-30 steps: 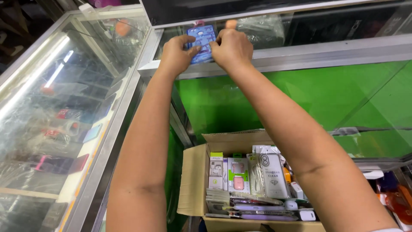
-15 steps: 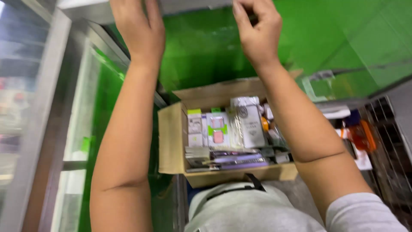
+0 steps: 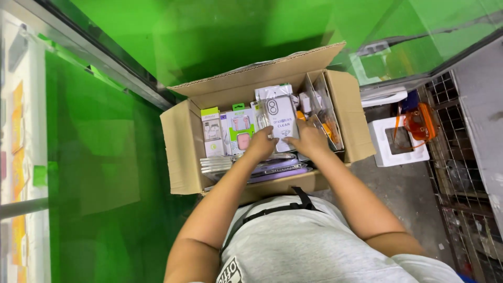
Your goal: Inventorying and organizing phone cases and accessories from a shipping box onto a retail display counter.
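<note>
Fingers of both hands are gripping a clear phone case pack (image 3: 280, 116) standing upright in the open cardboard box (image 3: 183, 152). The left hand (image 3: 260, 144) is pinching its lower left edge, the right hand (image 3: 310, 139) is clutching the lower right side. The pack is sitting in the middle of the box, just beside green-and-white accessory packs (image 3: 226, 131) on its left, with purple flat packs (image 3: 277, 170) lying below the hands. A white plastic stool (image 3: 395, 142) is standing on the floor, off to the right of the box.
</note>
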